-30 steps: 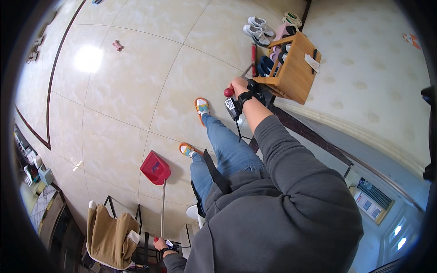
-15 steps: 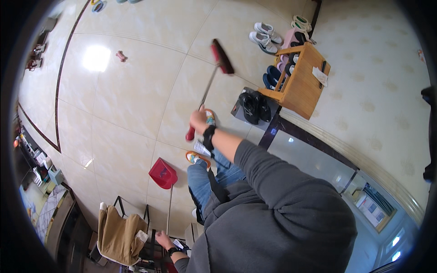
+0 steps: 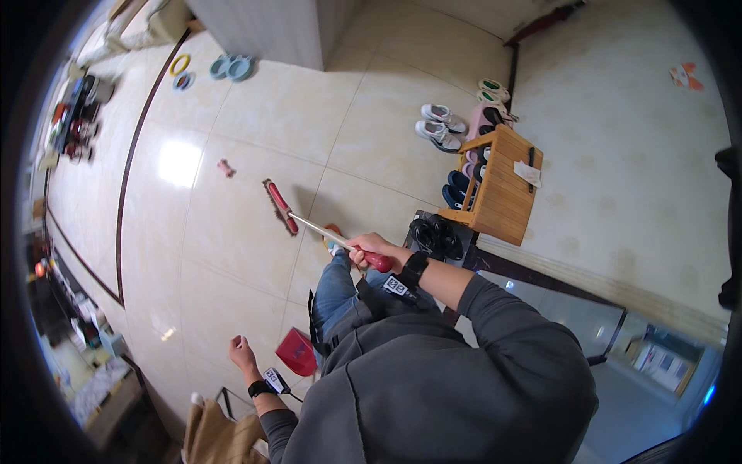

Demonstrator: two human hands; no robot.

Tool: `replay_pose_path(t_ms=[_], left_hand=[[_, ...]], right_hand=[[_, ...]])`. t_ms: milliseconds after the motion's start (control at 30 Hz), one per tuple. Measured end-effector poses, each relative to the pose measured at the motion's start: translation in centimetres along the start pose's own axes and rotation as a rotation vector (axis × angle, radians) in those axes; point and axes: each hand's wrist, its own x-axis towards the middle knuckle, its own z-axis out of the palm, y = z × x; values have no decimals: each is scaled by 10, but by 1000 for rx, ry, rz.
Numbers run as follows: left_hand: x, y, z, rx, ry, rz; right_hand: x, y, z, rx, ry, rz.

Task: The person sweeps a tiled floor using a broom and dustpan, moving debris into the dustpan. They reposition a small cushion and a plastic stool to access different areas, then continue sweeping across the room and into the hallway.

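Observation:
My right hand (image 3: pixel 366 250) is wrapped round the red grip of a broom (image 3: pixel 321 230), in front of my body. The thin metal stick slants away to the far left, ending in a red head with dark bristles at the floor. My left hand (image 3: pixel 243 356) is raised at lower left, its fingers curled with nothing visible in them. Close to its right, a red dustpan (image 3: pixel 297 353) stands beside my leg; my body hides its handle. A pink bone-shaped thing (image 3: pixel 226 168) lies on the tiles beyond the broom head.
A wooden shoe bench (image 3: pixel 506 189) with several shoes stands at right, black shoes (image 3: pixel 437 236) on a dark box nearby and white sneakers (image 3: pixel 440 127) behind. Blue pet bowls (image 3: pixel 232 68) sit far back by a grey pillar (image 3: pixel 267 31). A brown cloth-covered chair (image 3: pixel 216 433) is near left.
The broom head has swung left and nearer, and its grip now points toward me. My left hand has come off the dustpan's handle and moved up. The view has shifted too.

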Motion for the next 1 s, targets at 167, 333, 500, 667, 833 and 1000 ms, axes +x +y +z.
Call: replay_pose_path(t_ms=[167,333,500,667,833,1000], left_hand=[[98,31,46,48,-208,5],[205,171,99,-59,-382,204],[280,335,154,-80,-421,437],[313,428,213,15,-589,345],[315,509,239,-106,-790,1],[336,584,256,-43,-741,-143]], right_hand=[[-40,-70,10,139,-53,-69],[-75,-170,3,63,196,-456],[-106,-270,-38,124,267,-687],[-150,-382,-112,214,168,-723],[-167,-496,-177,55,489,-818],[-158,-612,-255,146,607,-789]])
